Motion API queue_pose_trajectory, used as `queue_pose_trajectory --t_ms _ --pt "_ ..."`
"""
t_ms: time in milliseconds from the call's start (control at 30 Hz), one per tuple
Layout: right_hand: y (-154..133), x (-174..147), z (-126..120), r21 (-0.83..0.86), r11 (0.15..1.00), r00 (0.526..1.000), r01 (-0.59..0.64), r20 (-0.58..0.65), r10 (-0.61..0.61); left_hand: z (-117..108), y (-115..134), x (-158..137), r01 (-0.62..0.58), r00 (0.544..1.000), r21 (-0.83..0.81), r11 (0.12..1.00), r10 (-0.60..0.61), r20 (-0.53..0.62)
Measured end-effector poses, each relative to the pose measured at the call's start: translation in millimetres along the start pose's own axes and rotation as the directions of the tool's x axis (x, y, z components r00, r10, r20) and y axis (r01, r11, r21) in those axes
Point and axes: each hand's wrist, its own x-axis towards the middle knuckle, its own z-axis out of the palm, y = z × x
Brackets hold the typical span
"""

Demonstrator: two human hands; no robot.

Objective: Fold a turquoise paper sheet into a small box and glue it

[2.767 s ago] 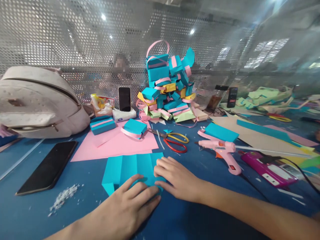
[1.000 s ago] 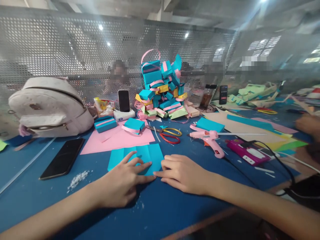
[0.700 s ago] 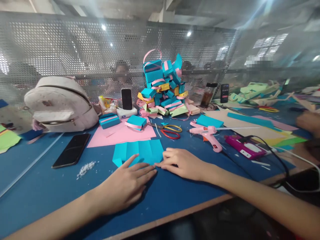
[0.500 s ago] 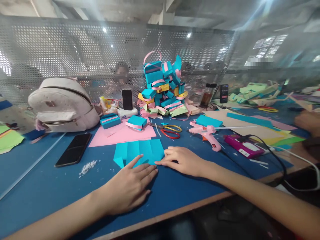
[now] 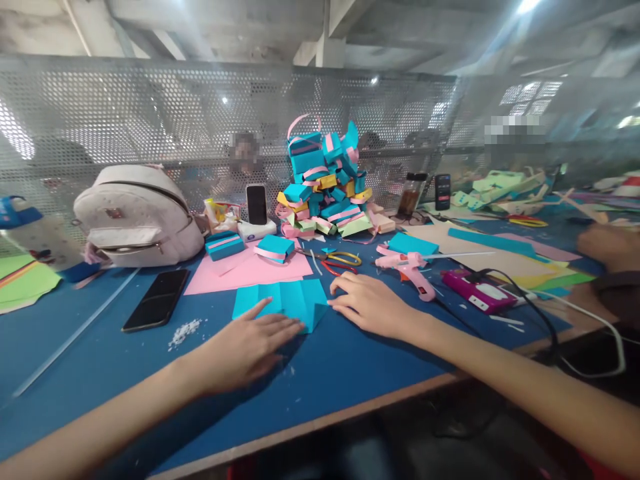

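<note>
A sheet of blue paper (image 5: 283, 293) with several upright creases lies on the blue table in front of me. My left hand (image 5: 253, 343) rests flat across its near left part, fingers stretched out, and hides that edge. At the sheet's right edge is my right hand (image 5: 370, 303), its fingers loosely bent and apart. Its fingertips come close to the paper; whether they touch it is unclear. A folded corner shows on the sheet's near right side. Just beyond it lies pink paper (image 5: 210, 277) with small blue paper boxes (image 5: 275, 248) on and beside it.
Scissors (image 5: 345, 259) and a pink glue gun (image 5: 413, 270) lie to the right, near a purple power strip (image 5: 477, 291) with cables. A phone (image 5: 156, 300), white bits (image 5: 185, 333) and a backpack (image 5: 143, 220) are left. Paper boxes (image 5: 307, 160) are piled behind. Another person's hand (image 5: 607, 247) is far right.
My right hand has moved off the sheet's near edge to its right side, its fingers opening from a pinch. My left hand has slid left along the paper. The view has shifted slightly.
</note>
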Motion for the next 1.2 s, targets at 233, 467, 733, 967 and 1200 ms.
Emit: queue_pose_trajectory --t_ms 233,467,733,967,1200 --pt "-3.8 9.3 4.4 0.244 0.968 0.998 -0.053 0.034 0.046 -14.9 -59.6 -33.6 0.193 0.981 -0.066 0.979 -0.195 -0.025" --pt "-5.3 21.1 13.1 0.207 0.969 0.989 0.135 0.037 -0.146 9.6 -51.4 -34.7 0.187 0.976 -0.026 0.982 -0.189 -0.105" --pt "3.1 -8.0 12.9 -0.056 0.96 0.959 0.273 -0.056 -0.276 16.4 -28.9 -44.1 0.114 0.97 0.07 0.991 -0.096 -0.224" --pt "-8.1 -35.8 8.4 -0.022 0.978 0.976 0.209 -0.056 -0.21 23.5 -12.6 -57.0 0.14 0.959 -0.065 0.988 -0.152 -0.241" --pt "-9.5 -25.2 -3.8 0.186 0.982 0.998 0.04 0.045 -0.049 17.5 -9.4 -47.4 0.277 0.939 -0.098 0.956 -0.291 -0.184"
